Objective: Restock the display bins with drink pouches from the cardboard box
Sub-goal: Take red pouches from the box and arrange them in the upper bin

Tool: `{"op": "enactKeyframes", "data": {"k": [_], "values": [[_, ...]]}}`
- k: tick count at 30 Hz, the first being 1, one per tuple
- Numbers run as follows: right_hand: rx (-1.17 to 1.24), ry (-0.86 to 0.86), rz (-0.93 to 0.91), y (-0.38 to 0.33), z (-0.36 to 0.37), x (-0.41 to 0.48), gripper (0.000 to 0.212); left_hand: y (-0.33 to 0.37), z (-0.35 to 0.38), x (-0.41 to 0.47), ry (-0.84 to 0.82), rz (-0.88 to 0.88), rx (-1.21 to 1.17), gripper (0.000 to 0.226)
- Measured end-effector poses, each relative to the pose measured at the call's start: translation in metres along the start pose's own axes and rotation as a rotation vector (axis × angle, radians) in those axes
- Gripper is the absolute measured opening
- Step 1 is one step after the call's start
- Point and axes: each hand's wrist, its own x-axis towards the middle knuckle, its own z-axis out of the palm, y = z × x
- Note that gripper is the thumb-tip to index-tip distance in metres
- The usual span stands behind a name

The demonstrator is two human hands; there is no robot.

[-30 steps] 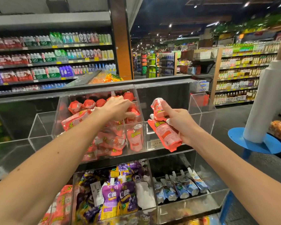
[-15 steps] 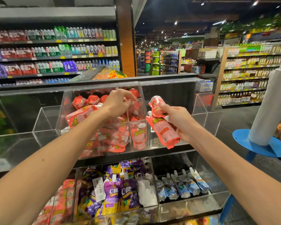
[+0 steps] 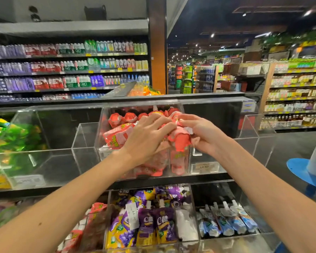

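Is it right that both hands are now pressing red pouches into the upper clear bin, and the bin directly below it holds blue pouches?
Not quite. In the head view, the left hand and right hand are on the red pouches in the upper clear bin, but the bin directly below holds purple pouches. The blue pouches are one bin to the right.

Both bare forearms reach forward and upward from the lower corners and converge at the middle. The left hand (image 3: 146, 139) lies palm down, fingers spread and slightly curled, pressing downward. The right hand (image 3: 199, 136) sits just beside it, wrist bent, fingers curled inward in a pinch, fingertips almost meeting those of the left.
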Motion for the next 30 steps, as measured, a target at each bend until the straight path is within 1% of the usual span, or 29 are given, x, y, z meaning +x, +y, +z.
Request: {"op": "enactKeyframes", "data": {"k": [2, 3, 5, 7, 8, 10, 12, 14, 16, 18, 21, 23, 25, 27, 30], "values": [[-0.102, -0.013, -0.003, 0.005, 0.007, 0.001, 0.036, -0.008, -0.007, -0.013, 0.020, -0.062, -0.068, 0.038], [-0.121, -0.031, 0.014, 0.008, 0.011, 0.001, 0.048, -0.013, -0.010, -0.021, 0.028, -0.115, -0.116, 0.036], [-0.094, -0.066, 0.044, 0.013, 0.018, 0.002, 0.071, -0.022, -0.016, -0.035, 0.040, -0.232, -0.222, 0.029], [-0.041, -0.086, 0.040, 0.015, 0.028, 0.001, 0.080, -0.029, -0.025, -0.045, 0.100, -0.344, -0.293, 0.022], [-0.031, -0.086, 0.030, 0.016, 0.033, 0.001, 0.081, -0.032, -0.032, -0.047, 0.148, -0.421, -0.337, 0.019], [-0.076, -0.045, -0.012, 0.018, 0.041, 0.002, 0.078, -0.038, -0.054, -0.045, 0.285, -0.634, -0.500, 0.015], [-0.163, 0.036, -0.063, 0.020, 0.045, 0.002, 0.065, -0.056, -0.071, -0.045, 0.431, -0.799, -0.660, 0.020], [-0.340, 0.115, -0.133, 0.022, 0.045, 0.006, 0.055, -0.079, -0.081, -0.050, 0.554, -0.868, -0.696, 0.029], [-0.566, 0.183, -0.252, 0.021, 0.041, 0.013, 0.046, -0.092, -0.081, -0.056, 0.602, -0.904, -0.687, 0.031], [-0.670, 0.198, -0.356, 0.015, 0.040, 0.019, 0.036, -0.096, -0.074, -0.060, 0.601, -0.934, -0.686, 0.033], [-0.678, 0.159, -0.438, 0.011, 0.040, 0.030, 0.032, -0.091, -0.063, -0.064, 0.565, -0.962, -0.689, 0.030], [-0.711, 0.150, -0.466, 0.011, 0.042, 0.037, 0.031, -0.090, -0.059, -0.063, 0.520, -0.978, -0.617, 0.033], [-0.729, 0.170, -0.469, 0.012, 0.046, 0.043, 0.027, -0.094, -0.058, -0.058, 0.448, -1.002, -0.551, 0.034], [-0.706, 0.191, -0.458, 0.012, 0.048, 0.050, 0.022, -0.102, -0.056, -0.049, 0.344, -0.990, -0.502, 0.030], [-0.640, 0.191, -0.438, 0.014, 0.049, 0.058, 0.020, -0.118, -0.044, -0.038, 0.183, -0.886, -0.365, 0.019]]}}
